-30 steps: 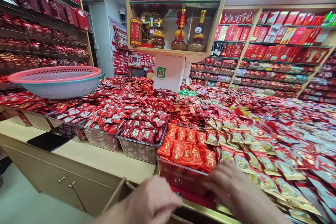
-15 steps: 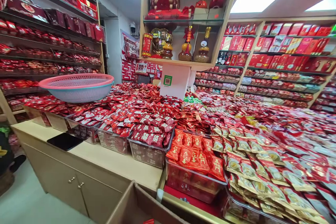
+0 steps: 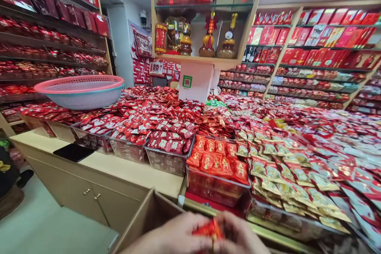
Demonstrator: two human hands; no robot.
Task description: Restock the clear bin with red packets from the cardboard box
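Both of my hands are at the bottom centre, over the open cardboard box [image 3: 149, 214]. My left hand [image 3: 175, 232] has its fingers closed on a red packet [image 3: 210, 230] with gold print. From the other side my right hand [image 3: 238, 232] grips the same packet, its fingers blurred. Just beyond them stands a clear bin [image 3: 214, 185] filled with upright red packets with gold characters. Right of that bin, gold and red packets [image 3: 279, 174] lie in rows.
A black flat device [image 3: 73, 152] lies on the cream counter [image 3: 127, 168]. Pink and blue baskets [image 3: 83, 95] rest on packets at the left. A display cabinet [image 3: 196, 58] hangs over the middle. Part of a person [image 3: 8, 182] shows at the left edge.
My two hands have come into view at the bottom with a red packet between them. The view has tilted down slightly, so the shelves and cabinet sit higher.
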